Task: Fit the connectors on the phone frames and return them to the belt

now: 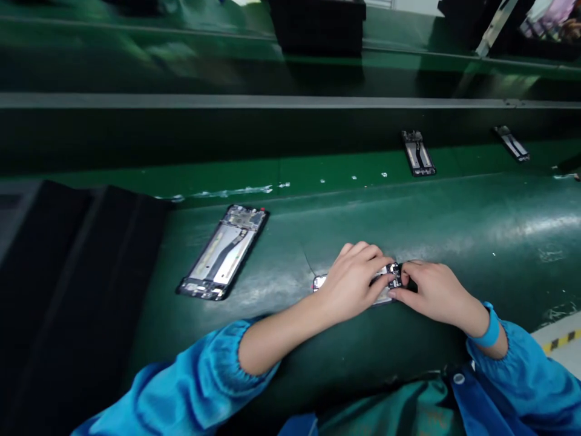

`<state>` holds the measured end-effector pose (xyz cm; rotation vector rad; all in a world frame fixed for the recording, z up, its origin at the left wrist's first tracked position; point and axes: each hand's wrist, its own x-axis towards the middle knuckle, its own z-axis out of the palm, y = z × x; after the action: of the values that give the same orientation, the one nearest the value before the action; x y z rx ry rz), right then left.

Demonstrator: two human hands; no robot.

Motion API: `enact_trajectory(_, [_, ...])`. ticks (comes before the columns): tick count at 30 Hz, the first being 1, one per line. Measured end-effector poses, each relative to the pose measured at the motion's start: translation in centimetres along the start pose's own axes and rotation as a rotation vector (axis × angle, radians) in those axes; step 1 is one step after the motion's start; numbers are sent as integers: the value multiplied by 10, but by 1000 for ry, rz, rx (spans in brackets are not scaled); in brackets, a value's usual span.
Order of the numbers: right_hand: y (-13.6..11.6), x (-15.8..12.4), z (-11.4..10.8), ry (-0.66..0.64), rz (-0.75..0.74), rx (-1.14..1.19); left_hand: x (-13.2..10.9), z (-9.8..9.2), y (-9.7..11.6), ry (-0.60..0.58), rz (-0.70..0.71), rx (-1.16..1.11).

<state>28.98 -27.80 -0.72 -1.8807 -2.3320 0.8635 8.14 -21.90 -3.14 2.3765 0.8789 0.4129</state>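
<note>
An opened smartphone (394, 276) lies on the green bench mat in front of me, its circuit parts facing up. My left hand (351, 281) reaches across it and covers its middle, with thumb and fingers closed on it near the right end. At that same end my right hand (433, 292) is closed, thumb and curled fingertips against the phone's edge. Any small part between the right fingertips is hidden. To the left, a second opened smartphone (224, 253) lies tilted on the mat, with a dark ribbon cable running along its pale middle.
Two more opened phones, one (418, 153) nearer and one (512, 143) farther right, lie on the lower green strip behind the mat. Black ridged trays (82, 260) stand at the left. A black bin (319, 27) sits on the raised ledge at the back.
</note>
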Motion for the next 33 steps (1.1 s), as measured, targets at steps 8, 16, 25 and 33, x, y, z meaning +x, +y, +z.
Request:
enact_trajectory(8, [0,4,-11,-118,30,44,-2,-2,-4,24,61,52])
enact_trajectory(16, [7,26,-16,-376,412,654,-7,5,-3,123,95,38])
enact_trajectory(25, [12,30,-15,-432,434,755,-5,6,-5,82,33,-68])
enact_trajectory(33, [8,31,-20,-447,447,760,-4,5,-4,91,16,-102])
